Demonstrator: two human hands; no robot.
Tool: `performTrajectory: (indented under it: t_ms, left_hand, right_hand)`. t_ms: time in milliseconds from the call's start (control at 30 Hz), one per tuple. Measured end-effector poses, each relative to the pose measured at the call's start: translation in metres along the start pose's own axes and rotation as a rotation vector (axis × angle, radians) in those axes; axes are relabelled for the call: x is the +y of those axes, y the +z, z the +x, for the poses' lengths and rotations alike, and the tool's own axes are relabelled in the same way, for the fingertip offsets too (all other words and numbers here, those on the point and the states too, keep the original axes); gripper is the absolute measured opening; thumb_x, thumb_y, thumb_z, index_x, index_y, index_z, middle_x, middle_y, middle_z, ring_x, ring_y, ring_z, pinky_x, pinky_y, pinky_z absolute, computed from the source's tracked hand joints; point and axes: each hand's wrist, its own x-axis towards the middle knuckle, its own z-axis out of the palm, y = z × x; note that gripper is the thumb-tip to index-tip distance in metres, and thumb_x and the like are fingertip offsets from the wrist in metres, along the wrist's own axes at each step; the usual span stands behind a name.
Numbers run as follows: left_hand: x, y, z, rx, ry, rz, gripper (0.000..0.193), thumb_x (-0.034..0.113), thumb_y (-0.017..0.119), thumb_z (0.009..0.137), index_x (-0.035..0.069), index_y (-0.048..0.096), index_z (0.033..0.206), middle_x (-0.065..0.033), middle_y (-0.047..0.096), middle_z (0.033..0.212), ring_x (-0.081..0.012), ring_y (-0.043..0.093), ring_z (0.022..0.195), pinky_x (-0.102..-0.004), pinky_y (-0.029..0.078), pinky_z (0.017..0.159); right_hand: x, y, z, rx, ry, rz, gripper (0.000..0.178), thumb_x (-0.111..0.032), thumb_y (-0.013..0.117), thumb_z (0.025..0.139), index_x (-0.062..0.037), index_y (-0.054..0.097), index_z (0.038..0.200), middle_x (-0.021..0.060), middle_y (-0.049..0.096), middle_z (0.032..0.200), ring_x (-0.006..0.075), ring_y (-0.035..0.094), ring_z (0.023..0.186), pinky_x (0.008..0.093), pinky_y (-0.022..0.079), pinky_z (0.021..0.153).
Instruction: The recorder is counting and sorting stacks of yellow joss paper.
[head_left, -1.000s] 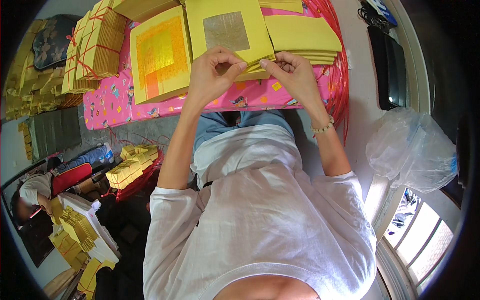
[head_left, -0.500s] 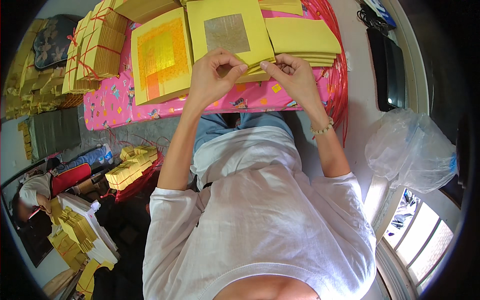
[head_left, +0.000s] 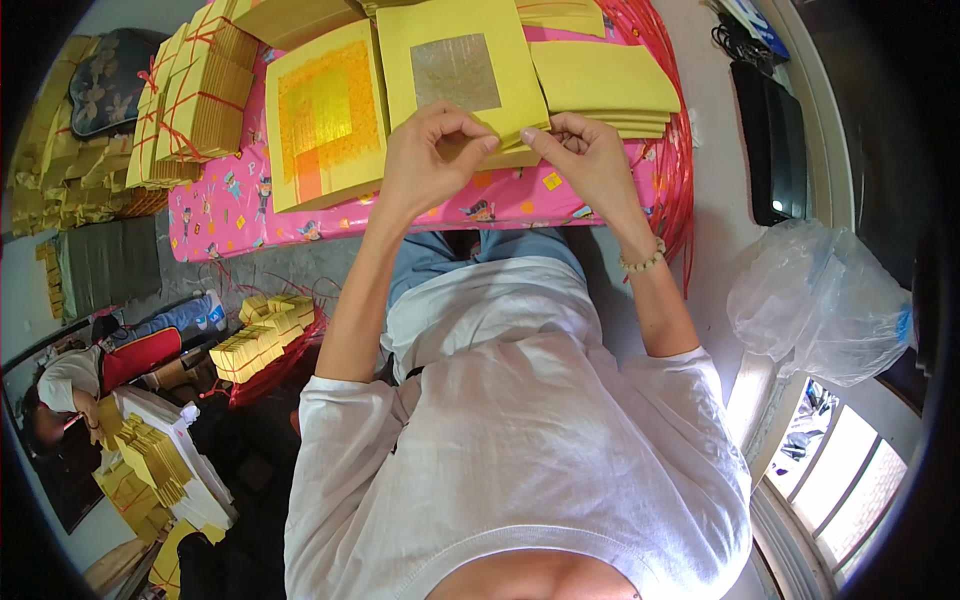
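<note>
Silver-square joss paper (head_left: 455,70) lies stacked on the pink tablecloth (head_left: 530,195), near edge pinched narrowly by left hand (head_left: 425,155) and right hand (head_left: 590,165); uneven pulling could crease or tear sheets.

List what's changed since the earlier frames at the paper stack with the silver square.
Very little: the whole view has slipped slightly, so the yellow paper stack with a silver square and both hands sit a touch lower in the picture. No visible pick-up or release. Unchanged: left hand and right hand at that stack's near edge; yellow stack with an orange-and-gold square beside it.
</note>
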Motion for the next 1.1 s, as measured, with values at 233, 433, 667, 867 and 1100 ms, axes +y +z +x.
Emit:
performTrajectory:
  t_ms: [233,433,667,867,1100]
  left_hand:
    - [0.018,0.005,0.001,0.056,0.112,0.255,0.036,0.024,0.079,0.067,0.005,0.064,0.094,-0.0105,0.058,0.085,-0.0243,0.060,0.076,-0.0340,0.049,0.067]
    - [0.023,-0.001,0.004,0.105,0.074,0.133,0.017,0.017,0.063,0.086,0.001,0.061,0.091,-0.0126,0.056,0.080,-0.0277,0.056,0.066,-0.0348,0.044,0.059]
    - [0.040,-0.025,0.006,0.317,0.027,0.135,0.014,0.015,0.057,0.090,0.001,0.058,0.090,-0.0140,0.052,0.067,-0.0245,0.051,0.058,-0.0329,0.041,0.055]
    - [0.072,-0.036,-0.006,0.333,0.072,-0.219,0.013,0.013,0.052,0.095,0.002,0.056,0.091,-0.0014,0.051,0.067,-0.0058,0.045,0.063,-0.0232,0.038,0.056]
    - [0.062,-0.040,-0.001,0.239,0.014,-0.498,0.014,0.016,0.051,0.097,0.002,0.054,0.099,0.0033,0.052,0.085,-0.0028,0.044,0.077,-0.0196,0.038,0.068]
  right_hand:
    - [-0.012,0.003,0.003,-0.038,-0.032,-0.024,0.026,-0.025,0.073,0.081,-0.0007,0.067,0.087,-0.0058,0.052,0.060,0.0000,0.045,0.050,0.0198,0.033,0.044]
    - [-0.014,0.008,0.008,-0.056,-0.159,0.078,0.033,-0.026,0.074,0.080,0.0001,0.064,0.098,-0.0004,0.055,0.078,0.0017,0.042,0.050,0.0209,0.032,0.044]
    - [-0.026,0.001,0.018,-0.044,-0.074,-0.105,0.040,-0.027,0.074,0.080,0.0014,0.064,0.106,0.0036,0.060,0.084,0.0046,0.044,0.051,0.0225,0.038,0.047]
    - [-0.048,0.014,0.027,-0.218,-0.231,0.203,0.098,-0.028,0.083,0.069,0.0008,0.022,0.141,0.0132,0.041,0.137,0.0248,0.041,0.127,0.0403,0.041,0.099]
    - [-0.045,0.024,0.022,-0.363,-0.346,0.290,0.087,-0.018,0.085,0.067,-0.0018,0.036,0.137,0.0103,0.048,0.132,0.0199,0.045,0.123,0.0347,0.038,0.102]
